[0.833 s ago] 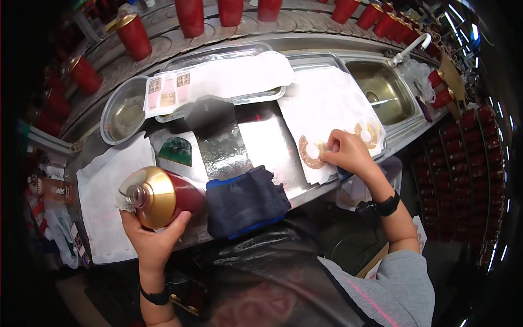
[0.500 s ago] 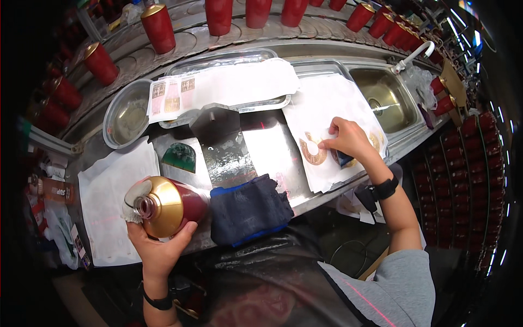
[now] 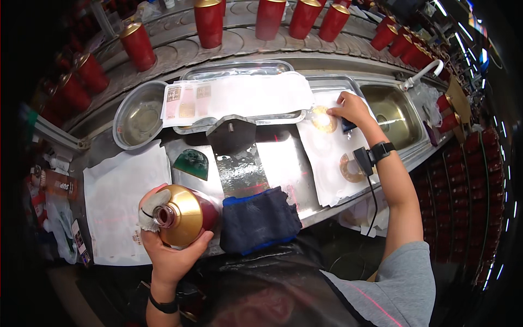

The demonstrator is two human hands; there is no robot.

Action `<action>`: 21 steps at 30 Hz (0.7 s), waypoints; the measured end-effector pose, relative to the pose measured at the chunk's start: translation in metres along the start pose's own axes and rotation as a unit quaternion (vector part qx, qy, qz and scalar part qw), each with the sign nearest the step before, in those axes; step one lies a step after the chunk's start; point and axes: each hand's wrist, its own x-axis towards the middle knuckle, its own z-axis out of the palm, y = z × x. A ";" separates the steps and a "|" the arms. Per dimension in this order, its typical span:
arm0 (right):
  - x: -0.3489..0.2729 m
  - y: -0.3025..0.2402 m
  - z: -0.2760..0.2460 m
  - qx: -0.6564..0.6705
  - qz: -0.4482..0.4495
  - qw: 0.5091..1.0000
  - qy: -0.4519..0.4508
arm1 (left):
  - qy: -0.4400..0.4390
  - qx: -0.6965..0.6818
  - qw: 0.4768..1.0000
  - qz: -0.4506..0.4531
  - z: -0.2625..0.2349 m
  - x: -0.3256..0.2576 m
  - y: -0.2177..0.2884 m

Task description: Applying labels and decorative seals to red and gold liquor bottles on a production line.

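Observation:
My left hand is wrapped round a dark red bottle with a gold shoulder, its uncapped neck tilted toward me. A whitish fabric piece with a dark band sits at the fingers beside the neck. My right hand reaches over white sheets on the right, thumb and forefinger pinched at the edge of a gold ring-shaped decal. Under that hand a small dark blue piece partly shows. Another gold curved decal lies nearer me, partly behind the wrist device.
A folded dark blue cloth lies at the front edge. Behind it are a green scraper-like piece, a metal stand, a round plastic basin and printed sheets on a tray. Red bottles line the conveyor; a sink is right.
My right hand has moved farther from me across the white sheets, to another gold decal. The view has shifted slightly. My left hand still grips the bottle.

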 end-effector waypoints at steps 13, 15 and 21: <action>0.028 0.015 -0.001 0.026 -0.107 0.994 -0.019 | 0.005 -0.063 0.998 -0.009 0.003 0.007 0.005; 0.036 0.015 -0.002 0.014 -0.110 0.993 -0.036 | 0.013 -0.078 0.996 -0.030 0.005 0.006 0.008; 0.065 0.024 0.006 0.086 -0.126 0.988 -0.034 | 0.006 -0.005 0.999 0.052 -0.003 0.009 0.006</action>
